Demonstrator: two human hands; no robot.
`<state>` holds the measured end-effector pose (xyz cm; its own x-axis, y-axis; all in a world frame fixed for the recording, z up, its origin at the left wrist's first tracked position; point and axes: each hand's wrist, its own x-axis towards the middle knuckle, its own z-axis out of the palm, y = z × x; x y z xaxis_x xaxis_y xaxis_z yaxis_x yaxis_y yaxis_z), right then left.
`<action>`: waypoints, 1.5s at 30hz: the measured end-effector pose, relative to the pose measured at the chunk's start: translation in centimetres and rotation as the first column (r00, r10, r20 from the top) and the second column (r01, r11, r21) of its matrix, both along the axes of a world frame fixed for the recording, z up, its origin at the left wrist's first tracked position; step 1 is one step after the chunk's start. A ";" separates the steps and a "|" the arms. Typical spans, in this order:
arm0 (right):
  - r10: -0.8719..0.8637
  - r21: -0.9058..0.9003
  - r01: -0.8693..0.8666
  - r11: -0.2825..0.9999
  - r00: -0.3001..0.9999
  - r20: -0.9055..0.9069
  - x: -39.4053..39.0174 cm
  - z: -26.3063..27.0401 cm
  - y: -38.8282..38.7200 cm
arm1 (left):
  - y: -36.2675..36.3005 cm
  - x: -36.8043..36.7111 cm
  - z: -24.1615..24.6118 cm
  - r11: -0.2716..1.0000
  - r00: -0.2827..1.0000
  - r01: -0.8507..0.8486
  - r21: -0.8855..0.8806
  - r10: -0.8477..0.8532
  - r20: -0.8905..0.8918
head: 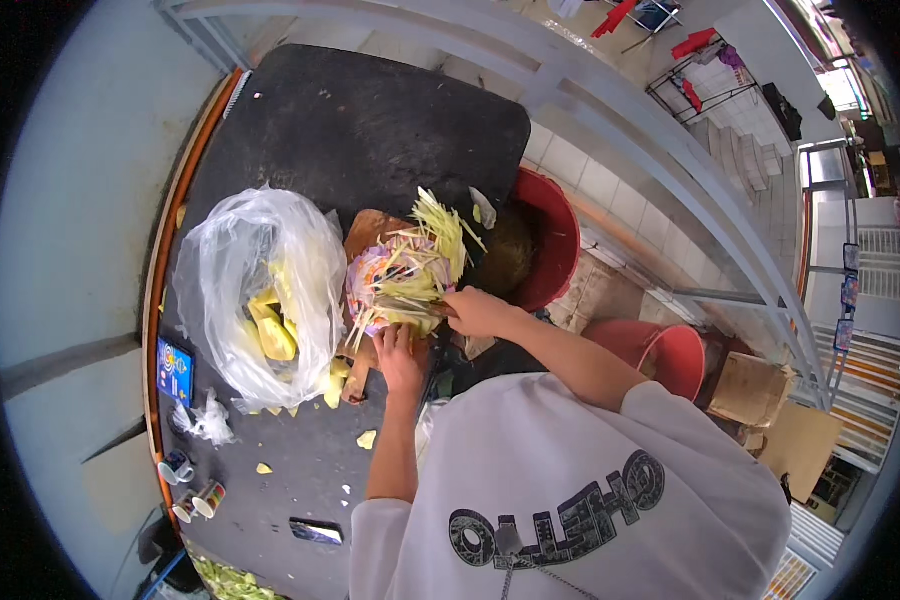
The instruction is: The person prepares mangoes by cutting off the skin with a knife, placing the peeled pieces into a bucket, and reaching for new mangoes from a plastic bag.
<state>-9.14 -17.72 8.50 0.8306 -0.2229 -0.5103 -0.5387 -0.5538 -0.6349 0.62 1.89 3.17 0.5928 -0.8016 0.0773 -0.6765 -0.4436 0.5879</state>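
My right hand grips a knife by its handle; the blade lies low over pale yellow-green shreds and is partly hidden. Just beside the blade, the fingers of my left hand hold a pale piece of peeled fruit or vegetable. Both are over a wooden cutting board, where thin shreds are heaped on a patterned purple-and-white sheet or plate. To the left stands an open clear plastic bag with peeled yellow pieces inside.
The black table also bears a phone, mugs, paper cups, a crumpled plastic bag, a blue box and scattered scraps. Red buckets stand by its right edge, near a cardboard box.
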 end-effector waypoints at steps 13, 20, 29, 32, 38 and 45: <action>0.118 -0.250 -0.137 0.958 0.989 -0.088 -0.7 2.5 4.4 | -1.0 0.2 -0.3 1.000 0.997 0.002 -0.027 0.000 0.074; -0.006 -0.215 -0.023 0.976 0.991 -0.132 -0.8 0.1 4.2 | -2.0 0.7 1.6 0.994 0.999 0.043 0.099 -0.042 -0.013; -0.043 -0.134 0.035 0.990 0.997 -0.058 -1.3 3.0 1.9 | -0.7 1.1 0.5 0.999 0.997 0.039 0.037 -0.036 -0.064; -0.018 -0.109 0.009 0.994 0.997 -0.080 -1.6 2.8 1.0 | -0.4 1.4 0.5 0.995 0.995 0.091 0.028 -0.090 -0.032; 0.021 -0.137 -0.038 0.990 0.992 -0.121 -1.3 2.4 0.8 | -0.1 1.8 1.0 0.990 0.990 0.137 0.018 -0.136 -0.028; -0.011 -0.141 0.003 0.990 0.998 -0.059 -1.8 0.8 1.2 | 0.4 0.2 -0.6 1.000 1.000 0.008 -0.029 -0.008 0.003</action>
